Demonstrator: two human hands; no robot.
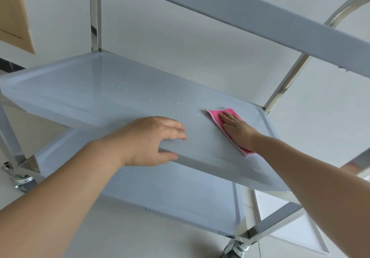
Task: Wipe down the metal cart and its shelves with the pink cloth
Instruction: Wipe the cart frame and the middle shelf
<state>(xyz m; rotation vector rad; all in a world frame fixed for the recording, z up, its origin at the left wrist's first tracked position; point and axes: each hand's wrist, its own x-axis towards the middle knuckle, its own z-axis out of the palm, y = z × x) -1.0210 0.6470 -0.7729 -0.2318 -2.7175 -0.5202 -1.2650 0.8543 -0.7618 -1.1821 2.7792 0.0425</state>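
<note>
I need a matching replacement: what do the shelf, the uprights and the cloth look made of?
Middle shelf: apparently sheet metal, matte satin finish, water beading on it. Uprights: polished metal, mirror-like reflections. Pink cloth: soft napped fabric, perhaps microfibre, with a pale stitched edge.

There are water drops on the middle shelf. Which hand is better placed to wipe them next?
The right hand. It already presses flat on the pink cloth, just beside the water drops on the middle shelf. The left hand only grips the shelf's front edge and holds no cloth.
</note>
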